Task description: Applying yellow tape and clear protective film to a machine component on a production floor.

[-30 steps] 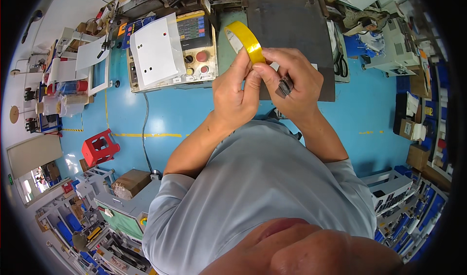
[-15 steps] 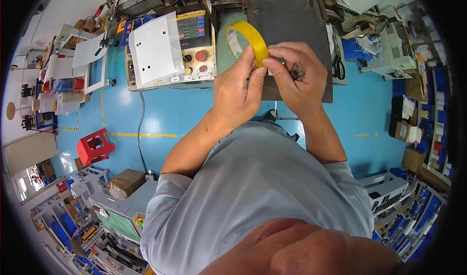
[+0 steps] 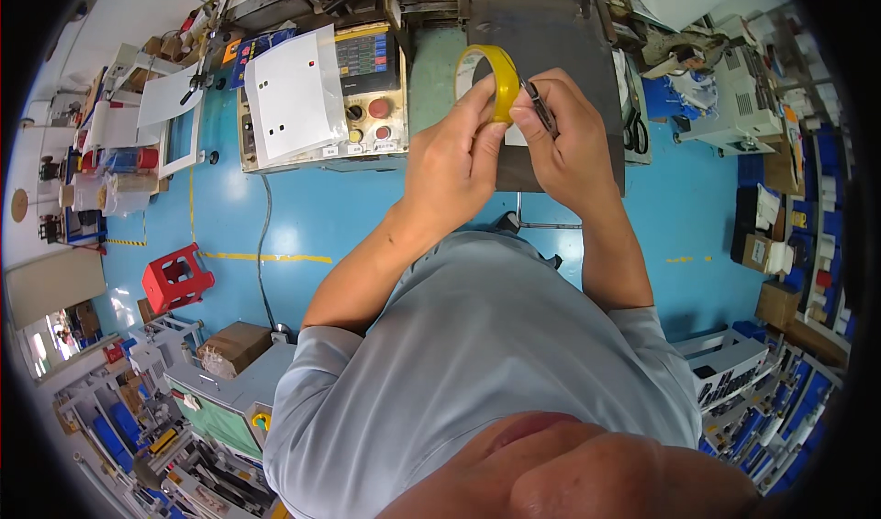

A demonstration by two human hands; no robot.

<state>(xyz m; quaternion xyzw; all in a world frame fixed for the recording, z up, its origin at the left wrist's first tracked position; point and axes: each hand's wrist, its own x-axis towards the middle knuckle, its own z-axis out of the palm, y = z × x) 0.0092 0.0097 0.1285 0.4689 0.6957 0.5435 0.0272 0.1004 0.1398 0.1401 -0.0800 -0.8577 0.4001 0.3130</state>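
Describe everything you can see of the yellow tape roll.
The yellow tape roll is a ring of glossy, plastic-looking tape with a pale inner core. It is held up in mid-air, tilted on edge, its open centre showing. The left hand grips its lower part, hiding some of it. The right hand holds a dark slim tool close to its right side; whether they touch is unclear.

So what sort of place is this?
Probably a factory workshop: there is a cream-coloured control panel with round red buttons and a glossy blue floor marked with yellow lines.
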